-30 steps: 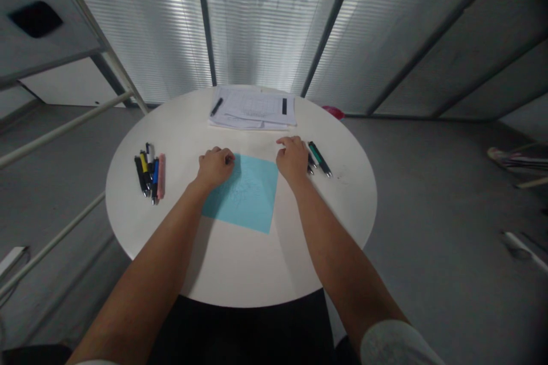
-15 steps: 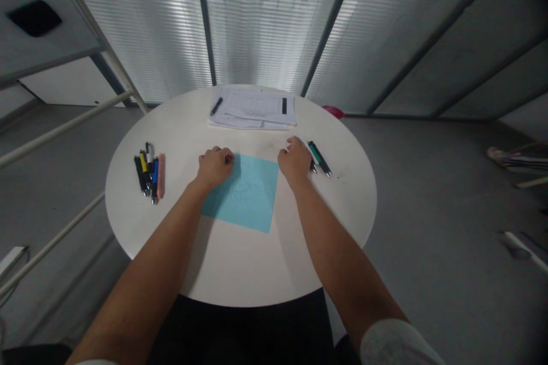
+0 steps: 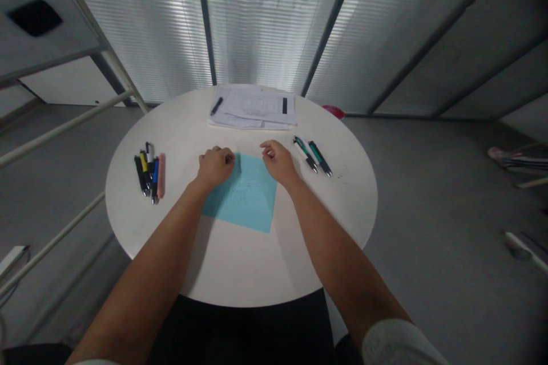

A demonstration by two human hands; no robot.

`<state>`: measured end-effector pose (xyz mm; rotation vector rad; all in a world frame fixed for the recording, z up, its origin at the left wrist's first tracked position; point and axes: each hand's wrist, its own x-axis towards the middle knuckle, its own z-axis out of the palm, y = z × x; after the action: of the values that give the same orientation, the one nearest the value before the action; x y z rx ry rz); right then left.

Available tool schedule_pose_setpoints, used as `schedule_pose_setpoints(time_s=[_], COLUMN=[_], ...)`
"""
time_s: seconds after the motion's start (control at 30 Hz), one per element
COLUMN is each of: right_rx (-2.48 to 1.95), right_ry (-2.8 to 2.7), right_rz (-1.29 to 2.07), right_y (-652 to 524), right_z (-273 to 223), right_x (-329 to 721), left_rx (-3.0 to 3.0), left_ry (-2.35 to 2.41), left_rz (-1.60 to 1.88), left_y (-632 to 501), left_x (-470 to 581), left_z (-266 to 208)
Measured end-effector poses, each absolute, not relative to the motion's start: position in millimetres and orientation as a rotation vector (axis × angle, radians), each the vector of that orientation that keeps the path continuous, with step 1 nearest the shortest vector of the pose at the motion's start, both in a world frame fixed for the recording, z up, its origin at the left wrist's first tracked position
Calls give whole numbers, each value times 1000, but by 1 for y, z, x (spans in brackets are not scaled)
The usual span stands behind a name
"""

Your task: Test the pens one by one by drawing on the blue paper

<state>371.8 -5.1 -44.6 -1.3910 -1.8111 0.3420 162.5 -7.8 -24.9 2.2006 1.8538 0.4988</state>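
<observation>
A light blue sheet of paper [image 3: 242, 199] with faint marks lies on the round white table [image 3: 244, 279]. My left hand [image 3: 216, 167] rests at its upper left corner, fingers curled in; whatever they hold, if anything, is hidden. Over the sheet's upper right corner is my right hand [image 3: 278, 161], its fingers loosely bent and apart with nothing visible between them. Just right of it lie two pens side by side, a green, white and black pen [image 3: 305, 154] and a green and black pen [image 3: 320, 158].
At the table's left lie several pens, among them a blue pen [image 3: 154, 179], a yellow pen [image 3: 144, 166] and a pink marker [image 3: 161, 175]. White printed papers [image 3: 252, 109] with a black pen [image 3: 216, 106] on them sit at the far edge. A white metal frame [image 3: 64, 128] stands left.
My right hand has moved left, away from the two pens and over the blue sheet's corner, uncovering the nearer pen. My left hand has stayed in place.
</observation>
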Motion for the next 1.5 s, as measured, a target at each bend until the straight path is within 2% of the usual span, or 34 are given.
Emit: schedule_pose_setpoints(time_s=[0.13,0.4,0.77,1.1,1.33,1.5], right_rx=[-1384,-1462,-1457,-1452,-1462,-1454], right_ry=[-2041,-2059,-2056,-2059,-2065,-2066], right_rz=[312,353,347,345,335,330], right_y=[-9,-10,-10,-10,-9,-10], right_z=[-45,-41,-41,-41,-43,-42], right_x=[367,367,368,368,368,368], left_rx=[2187,2146,1644,1468,1498,1497], left_ry=[1857,1881,2553,2682,2690,2663], left_rz=[490,531,975,656,712,622], left_y=[-9,-13,-17,-7,-7,-8], left_x=[164,165,141,119,117,118], left_z=[-22,-18,-4,-22,-21,-17])
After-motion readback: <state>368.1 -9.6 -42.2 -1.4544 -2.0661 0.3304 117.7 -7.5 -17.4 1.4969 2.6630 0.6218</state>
